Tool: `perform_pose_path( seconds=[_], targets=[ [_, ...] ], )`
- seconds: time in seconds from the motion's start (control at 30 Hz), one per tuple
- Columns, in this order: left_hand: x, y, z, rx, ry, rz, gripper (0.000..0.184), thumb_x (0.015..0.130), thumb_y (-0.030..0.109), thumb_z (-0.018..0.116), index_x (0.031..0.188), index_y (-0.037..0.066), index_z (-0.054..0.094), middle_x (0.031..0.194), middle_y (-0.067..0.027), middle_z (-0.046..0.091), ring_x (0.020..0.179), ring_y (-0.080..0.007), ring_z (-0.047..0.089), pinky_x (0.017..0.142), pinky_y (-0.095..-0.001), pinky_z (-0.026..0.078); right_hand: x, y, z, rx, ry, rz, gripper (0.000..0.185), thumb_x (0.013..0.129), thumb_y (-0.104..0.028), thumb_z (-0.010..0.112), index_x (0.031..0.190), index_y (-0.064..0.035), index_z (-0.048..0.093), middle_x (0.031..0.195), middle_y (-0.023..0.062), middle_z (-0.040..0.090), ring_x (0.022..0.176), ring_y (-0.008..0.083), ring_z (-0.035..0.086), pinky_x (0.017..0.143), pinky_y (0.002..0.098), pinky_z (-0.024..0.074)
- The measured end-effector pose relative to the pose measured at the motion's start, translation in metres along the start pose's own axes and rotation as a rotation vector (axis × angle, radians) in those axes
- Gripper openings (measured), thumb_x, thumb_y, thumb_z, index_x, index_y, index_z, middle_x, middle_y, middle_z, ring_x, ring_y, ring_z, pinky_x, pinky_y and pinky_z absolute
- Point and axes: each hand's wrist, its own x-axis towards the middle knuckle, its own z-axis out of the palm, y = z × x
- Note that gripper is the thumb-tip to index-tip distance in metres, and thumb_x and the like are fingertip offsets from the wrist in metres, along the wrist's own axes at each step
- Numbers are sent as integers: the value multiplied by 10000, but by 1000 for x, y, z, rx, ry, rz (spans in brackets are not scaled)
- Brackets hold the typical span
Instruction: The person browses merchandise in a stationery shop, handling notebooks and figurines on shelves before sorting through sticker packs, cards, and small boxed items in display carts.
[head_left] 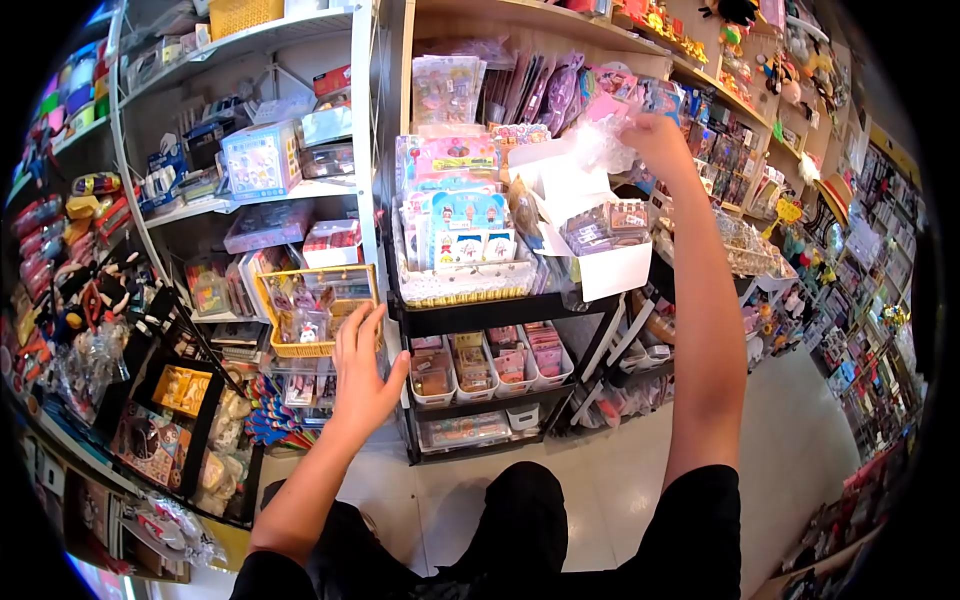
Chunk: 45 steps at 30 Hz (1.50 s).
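Observation:
My right hand (658, 143) is raised over the upper shelf, fingers closed on a crumpled clear plastic bag (602, 145). Just below the bag stands a white cardboard box (615, 272) with its flaps up, holding small packaged items (607, 226) in brown and purple. Left of the box, a white woven basket (465, 284) is filled with flat packs and cards. My left hand (365, 375) hangs with fingers spread and nothing in it, beside a yellow wire basket (318, 350). Whether its fingertips touch that basket's edge I cannot tell.
Under the upper shelf, several white bins (472, 375) hold small packs. A white metal rack (235, 25) with boxed goods rises on the left. Hanging goods (870, 270) line the right side, across the tiled floor (800, 400).

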Motion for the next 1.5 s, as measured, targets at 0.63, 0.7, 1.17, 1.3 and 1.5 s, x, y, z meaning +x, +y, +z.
perform_pose_path(
  seconds=[0.63,0.7,1.17,1.3,1.5],
  targets=[
    [-23,2,-3,-22,-69,-85,632,898,171,683,1465,43,435,1502,-228,393,1391,-426,374,1163,-502,288,56,-56,98,-313,290,-231,611,793,-415,783,1327,-156,638,1352,162,592,1257,402,534,1060,463,445],
    [-27,-6,-3,-10,-78,-94,631,900,171,680,1466,42,433,1506,-230,389,1394,-429,374,1162,-503,295,37,-57,69,-343,367,-299,541,823,-416,763,1254,-104,667,1226,150,665,1153,359,614,988,443,490],
    [-6,2,13,-36,-76,70,661,868,138,682,1466,-6,441,1566,-234,360,1411,-437,368,1159,-526,290,-53,21,4,-116,-559,-172,282,915,-202,727,1141,-34,720,987,65,749,927,170,681,881,331,531],
    [-2,6,14,-2,-77,74,667,887,108,656,1493,-5,403,1590,-245,326,1430,-441,349,1182,-513,275,-58,30,27,-51,-527,-317,268,879,-214,752,1080,-37,735,932,110,744,840,200,676,797,356,521],
    [4,10,4,10,-81,74,660,885,105,661,1487,2,414,1600,-241,316,1435,-439,345,1182,-504,278,-55,20,33,-220,-453,-228,257,903,-245,722,1008,-11,733,847,144,711,764,228,645,759,375,503]
  ],
)
